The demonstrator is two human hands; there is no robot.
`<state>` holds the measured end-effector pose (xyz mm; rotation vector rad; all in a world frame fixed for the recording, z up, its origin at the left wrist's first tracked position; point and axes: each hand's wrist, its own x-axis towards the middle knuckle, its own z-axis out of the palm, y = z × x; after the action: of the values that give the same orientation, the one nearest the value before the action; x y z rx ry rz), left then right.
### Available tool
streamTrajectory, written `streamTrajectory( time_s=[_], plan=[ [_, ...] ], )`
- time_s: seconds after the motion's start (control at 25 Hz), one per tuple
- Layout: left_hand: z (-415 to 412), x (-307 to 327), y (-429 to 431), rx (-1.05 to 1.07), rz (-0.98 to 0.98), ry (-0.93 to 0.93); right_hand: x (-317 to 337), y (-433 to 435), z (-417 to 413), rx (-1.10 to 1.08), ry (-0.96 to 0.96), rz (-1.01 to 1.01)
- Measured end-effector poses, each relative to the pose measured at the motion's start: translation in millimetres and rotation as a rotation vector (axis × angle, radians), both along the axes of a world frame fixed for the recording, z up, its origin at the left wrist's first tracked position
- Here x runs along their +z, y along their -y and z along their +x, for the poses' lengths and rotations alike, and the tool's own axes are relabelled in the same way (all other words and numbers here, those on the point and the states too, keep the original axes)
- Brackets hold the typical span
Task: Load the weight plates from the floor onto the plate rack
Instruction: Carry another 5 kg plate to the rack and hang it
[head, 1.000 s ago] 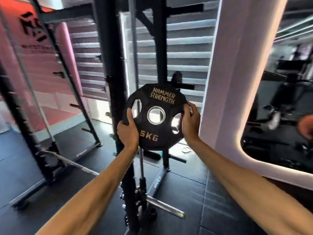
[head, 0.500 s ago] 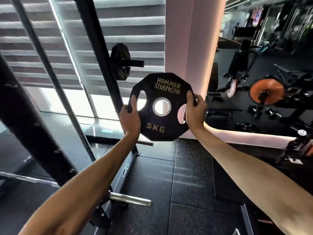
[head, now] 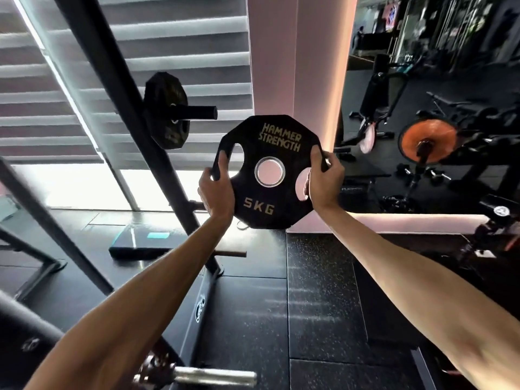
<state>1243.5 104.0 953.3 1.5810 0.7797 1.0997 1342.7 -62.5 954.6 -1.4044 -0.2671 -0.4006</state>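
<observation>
A black ten-sided weight plate [head: 281, 209], lettered "HAMMER STRENGTH" and "5KG", is being held upright in the air at arm's length, its face turned to the camera and its steel-ringed centre hole showing the pink pillar [head: 298, 66] behind. The left grip [head: 216, 192] is curling round the plate's left edge, thumb lying across the front beside a handle cutout. The right grip [head: 323, 181] is clasping the right edge the same way, thumb on the face and fingers wrapping behind through the other cutout. The plate is hanging just right of and below the rack's black storage peg [head: 199, 112], clear of it. Another black plate [head: 166, 108] is already sitting on that peg, against the slanting rack upright [head: 135, 108]. A shorter peg [head: 230, 253] is jutting out lower down, behind the left forearm. Slatted window blinds [head: 183, 32] are glowing behind the rack. Black rubber floor tiles [head: 318, 291] are stretching underneath, and an exercise bike with an orange disc [head: 427, 142] is standing at far right.
</observation>
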Motion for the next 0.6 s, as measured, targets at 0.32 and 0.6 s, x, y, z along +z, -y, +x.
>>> streamTrajectory(
  time_s=[0.32, 0.6],
  plan=[
    [84, 15, -82, 0.011, 0.069, 0.030, 5, -81, 80, -0.052, 0.001, 0.024],
    [154, 14, -122, 0.105, 0.105, 0.014, -5, -143, 179, 0.054, 0.038, 0.033]
  ],
)
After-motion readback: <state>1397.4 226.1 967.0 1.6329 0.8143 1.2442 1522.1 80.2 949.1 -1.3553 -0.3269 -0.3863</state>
